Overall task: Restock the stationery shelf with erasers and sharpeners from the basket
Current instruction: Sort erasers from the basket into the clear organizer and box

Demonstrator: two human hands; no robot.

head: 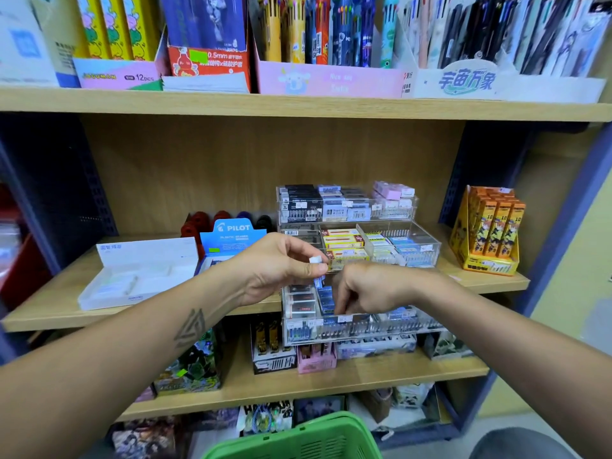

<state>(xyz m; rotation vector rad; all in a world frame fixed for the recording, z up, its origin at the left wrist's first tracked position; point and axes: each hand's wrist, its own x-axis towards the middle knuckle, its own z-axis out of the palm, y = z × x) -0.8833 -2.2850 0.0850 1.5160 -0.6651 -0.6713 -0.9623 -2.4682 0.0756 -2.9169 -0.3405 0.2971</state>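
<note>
Head view: a person's two bare forearms reach toward a wooden stationery shelf [139,318] from below.
Eraser: a small white block with a blue paper sleeve, the eraser [317,270] stands upright in the air just above the front tier of the clear organizer; its white top shows above the fingers and the blue sleeve below them.
Left hand: the left hand [281,268] pinches the eraser between thumb and forefinger, the other fingers curled in loosely; a dark triangle tattoo marks the forearm.
Right hand: the right hand [364,289] is turned knuckles up with its fingers curled down into the middle compartment of the front tier, touching the blue-sleeved erasers [326,298] lined up there; whether it grips one I cannot tell.
Organizer: a clear stepped organizer [364,329] sits on the middle shelf, its three tiers split into compartments filled with small boxed erasers in black, white, blue, yellow and pink, with price labels on the front walls.
Basket: a green plastic basket [298,438] shows at the bottom edge, below the hands; its contents are out of sight.
Neighbours: a blue Pilot box [233,235] and a flat white box [139,273] lie left of the organizer, an orange display box [486,230] to its right.
</note>
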